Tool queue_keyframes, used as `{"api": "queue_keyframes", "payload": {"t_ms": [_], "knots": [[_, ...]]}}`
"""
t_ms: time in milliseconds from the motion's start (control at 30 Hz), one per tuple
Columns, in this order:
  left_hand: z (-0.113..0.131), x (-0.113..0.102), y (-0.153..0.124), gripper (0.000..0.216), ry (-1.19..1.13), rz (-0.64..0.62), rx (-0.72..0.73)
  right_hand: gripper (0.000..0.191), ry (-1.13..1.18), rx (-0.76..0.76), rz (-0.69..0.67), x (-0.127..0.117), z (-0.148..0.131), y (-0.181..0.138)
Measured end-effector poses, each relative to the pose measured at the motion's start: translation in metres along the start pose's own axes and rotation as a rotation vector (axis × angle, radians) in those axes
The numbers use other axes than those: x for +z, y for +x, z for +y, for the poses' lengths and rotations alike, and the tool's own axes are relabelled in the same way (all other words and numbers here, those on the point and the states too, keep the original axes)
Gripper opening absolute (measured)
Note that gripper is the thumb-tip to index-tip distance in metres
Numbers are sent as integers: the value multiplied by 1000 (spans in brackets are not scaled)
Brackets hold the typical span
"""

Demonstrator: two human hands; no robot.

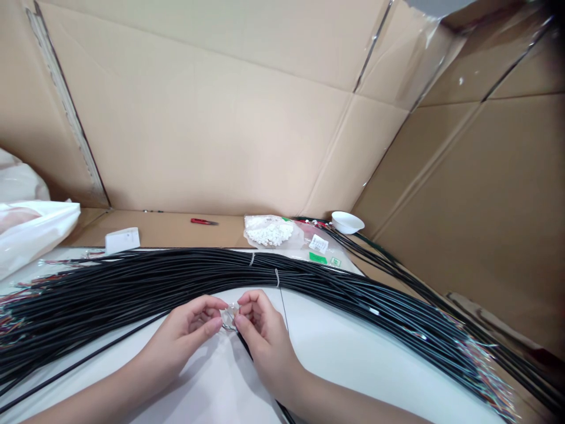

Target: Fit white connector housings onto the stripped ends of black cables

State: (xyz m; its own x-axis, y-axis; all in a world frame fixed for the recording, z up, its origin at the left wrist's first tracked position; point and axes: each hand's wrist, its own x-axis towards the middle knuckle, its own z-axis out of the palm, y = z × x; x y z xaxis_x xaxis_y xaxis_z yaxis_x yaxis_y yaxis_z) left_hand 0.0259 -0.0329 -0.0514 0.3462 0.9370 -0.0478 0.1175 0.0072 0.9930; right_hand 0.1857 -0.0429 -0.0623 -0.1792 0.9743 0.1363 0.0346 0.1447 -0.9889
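My left hand (194, 324) and my right hand (262, 333) meet low in the middle of the view, just above the white tabletop. Between their fingertips are thin loose wires and a small whitish piece (229, 315) that looks like a connector; its details are too small to make out. My left thumb and forefinger are closed at its left side. Pinched in my right fingers are the thin wires at the end of a black cable (244, 343), which runs down under that hand toward the bottom edge.
A thick bundle of black cables (176, 271), tied with pale ties, arches behind my hands, its coloured wire ends fanning out. Beyond lie a bag of small white parts (270, 232), red-handled snips (203, 221), a white bowl (347, 222) and a white box (122, 240). Cardboard walls (212, 118) enclose the table.
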Motion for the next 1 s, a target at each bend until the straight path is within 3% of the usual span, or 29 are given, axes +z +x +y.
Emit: {"api": "queue_keyframes", "payload": {"t_ms": [1000], "knots": [[1,1,0,24,52,19,-4,7,-80,10,8,0,-7,-1]]}}
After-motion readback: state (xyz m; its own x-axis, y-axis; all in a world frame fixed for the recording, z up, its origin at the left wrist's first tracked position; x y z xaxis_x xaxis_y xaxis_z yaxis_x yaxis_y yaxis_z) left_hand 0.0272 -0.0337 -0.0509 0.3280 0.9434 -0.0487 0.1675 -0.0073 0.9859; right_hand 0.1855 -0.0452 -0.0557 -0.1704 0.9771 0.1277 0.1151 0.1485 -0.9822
